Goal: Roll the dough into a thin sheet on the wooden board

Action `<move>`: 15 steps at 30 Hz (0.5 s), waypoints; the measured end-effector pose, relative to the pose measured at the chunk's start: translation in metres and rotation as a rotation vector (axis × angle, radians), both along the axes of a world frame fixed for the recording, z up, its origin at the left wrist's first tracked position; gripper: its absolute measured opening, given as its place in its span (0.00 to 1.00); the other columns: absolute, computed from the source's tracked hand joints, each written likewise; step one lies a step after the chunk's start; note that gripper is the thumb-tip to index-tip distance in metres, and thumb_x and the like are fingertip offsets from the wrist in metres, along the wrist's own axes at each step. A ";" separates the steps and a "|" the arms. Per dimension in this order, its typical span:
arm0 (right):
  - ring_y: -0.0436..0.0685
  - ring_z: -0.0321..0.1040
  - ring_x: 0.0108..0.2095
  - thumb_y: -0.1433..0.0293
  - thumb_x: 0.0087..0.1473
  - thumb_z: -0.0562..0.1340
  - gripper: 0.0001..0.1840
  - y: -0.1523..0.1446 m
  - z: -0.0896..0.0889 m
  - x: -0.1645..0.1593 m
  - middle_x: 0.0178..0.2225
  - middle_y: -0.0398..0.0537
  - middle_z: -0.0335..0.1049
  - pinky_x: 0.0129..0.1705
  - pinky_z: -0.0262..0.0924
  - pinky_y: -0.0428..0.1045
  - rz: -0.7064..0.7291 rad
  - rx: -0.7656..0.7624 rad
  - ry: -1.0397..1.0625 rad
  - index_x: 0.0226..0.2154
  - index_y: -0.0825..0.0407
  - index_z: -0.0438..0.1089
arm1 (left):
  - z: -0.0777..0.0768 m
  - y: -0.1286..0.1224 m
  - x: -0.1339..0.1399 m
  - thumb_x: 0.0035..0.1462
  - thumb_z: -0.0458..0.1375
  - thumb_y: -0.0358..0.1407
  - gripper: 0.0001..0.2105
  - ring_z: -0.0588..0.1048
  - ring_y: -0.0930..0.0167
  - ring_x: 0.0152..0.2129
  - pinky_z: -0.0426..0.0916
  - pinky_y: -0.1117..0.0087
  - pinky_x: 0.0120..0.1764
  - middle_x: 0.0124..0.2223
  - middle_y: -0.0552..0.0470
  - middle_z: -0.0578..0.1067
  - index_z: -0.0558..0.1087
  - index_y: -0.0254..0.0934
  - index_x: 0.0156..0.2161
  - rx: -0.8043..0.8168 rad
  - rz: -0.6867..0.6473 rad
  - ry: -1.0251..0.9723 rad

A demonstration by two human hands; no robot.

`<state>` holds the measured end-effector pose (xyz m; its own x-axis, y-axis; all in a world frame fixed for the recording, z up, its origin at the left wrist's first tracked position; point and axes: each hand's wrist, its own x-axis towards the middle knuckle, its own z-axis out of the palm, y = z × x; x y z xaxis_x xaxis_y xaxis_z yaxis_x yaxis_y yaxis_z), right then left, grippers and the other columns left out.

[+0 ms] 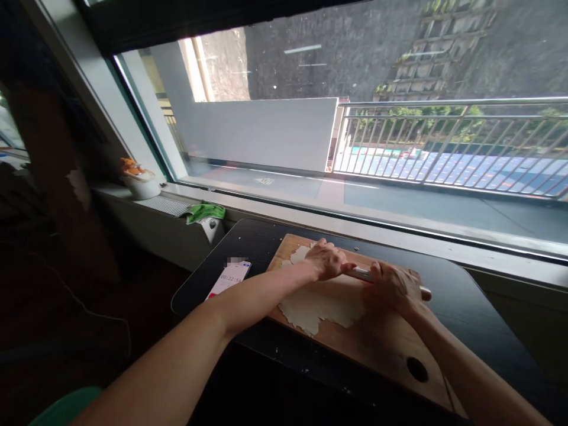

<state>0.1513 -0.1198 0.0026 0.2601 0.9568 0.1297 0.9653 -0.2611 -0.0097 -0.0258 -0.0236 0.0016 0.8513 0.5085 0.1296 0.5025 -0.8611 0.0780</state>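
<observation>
A flat, ragged-edged sheet of pale dough (310,307) lies on a wooden board (377,343) with a dark round hole near its front right. Across the far part of the dough lies a rolling pin (361,273); its middle shows between my hands and its end sticks out at the right. My left hand (326,260) is closed over the pin's left part, over the dough. My right hand (394,285) is closed over the pin's right part, above the board. Both forearms reach in from below, and my left arm covers some of the dough.
The board rests on a black table (461,296) with small white crumbs. A phone (231,277) showing a running timer lies left of the board. Behind is a window with its sill (284,210). A green cloth (206,211) and a white pot (142,184) sit on a radiator.
</observation>
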 end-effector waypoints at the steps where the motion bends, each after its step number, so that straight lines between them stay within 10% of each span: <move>1: 0.59 0.73 0.30 0.66 0.64 0.46 0.25 0.001 0.001 -0.007 0.28 0.51 0.77 0.33 0.56 0.51 0.039 -0.023 0.016 0.27 0.48 0.75 | 0.002 0.003 -0.012 0.70 0.44 0.49 0.25 0.77 0.58 0.42 0.64 0.55 0.52 0.41 0.41 0.81 0.78 0.33 0.41 -0.025 0.008 -0.004; 8: 0.57 0.72 0.36 0.66 0.64 0.47 0.20 0.002 -0.027 -0.024 0.35 0.49 0.77 0.37 0.60 0.50 0.275 0.064 0.019 0.32 0.48 0.73 | -0.022 -0.004 -0.106 0.69 0.41 0.44 0.22 0.70 0.64 0.56 0.63 0.56 0.60 0.56 0.54 0.76 0.69 0.47 0.60 -0.085 0.089 -0.138; 15: 0.64 0.63 0.58 0.62 0.63 0.49 0.23 0.038 -0.026 -0.014 0.59 0.52 0.67 0.56 0.59 0.60 0.167 -0.001 0.078 0.56 0.45 0.68 | -0.026 0.027 -0.068 0.67 0.47 0.45 0.25 0.58 0.59 0.65 0.46 0.46 0.67 0.65 0.46 0.65 0.61 0.42 0.65 -0.039 0.261 -0.152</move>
<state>0.1369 -0.0815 -0.0231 0.1068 0.9877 0.1139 0.9915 -0.0973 -0.0861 -0.0935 0.0033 -0.0242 0.6632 0.7150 0.2212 0.6868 -0.6988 0.1998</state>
